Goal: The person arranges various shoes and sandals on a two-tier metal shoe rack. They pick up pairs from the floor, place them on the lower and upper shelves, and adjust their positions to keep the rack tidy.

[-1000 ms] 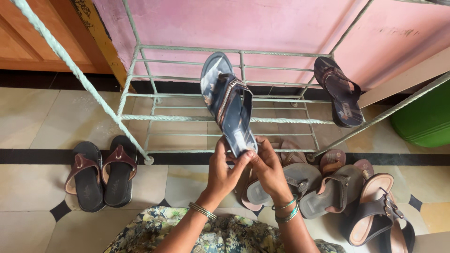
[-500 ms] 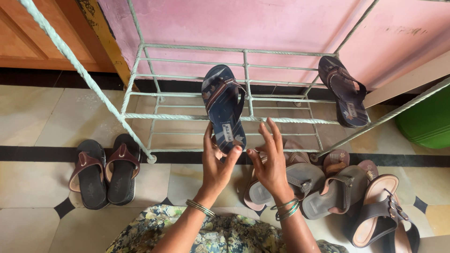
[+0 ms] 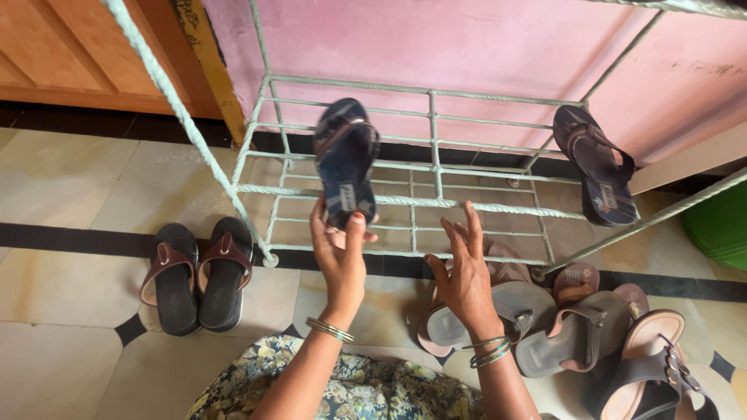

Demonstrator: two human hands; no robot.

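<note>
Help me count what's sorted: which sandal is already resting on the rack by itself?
The dark sandal at the rack's right end, lying untouched on the bars. The blue sandal is gripped by the left hand; the rest sit on the floor.

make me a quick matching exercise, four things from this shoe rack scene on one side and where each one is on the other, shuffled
Things:
1. dark blue sandal
2. dark purple sandal
3. black and maroon pair
4. right hand

Places:
a. on the floor, left of the rack
b. open, holding nothing
c. gripped by the left hand
d. lying on the rack's right end

Pairs: 1-c, 2-d, 3-a, 4-b
</note>
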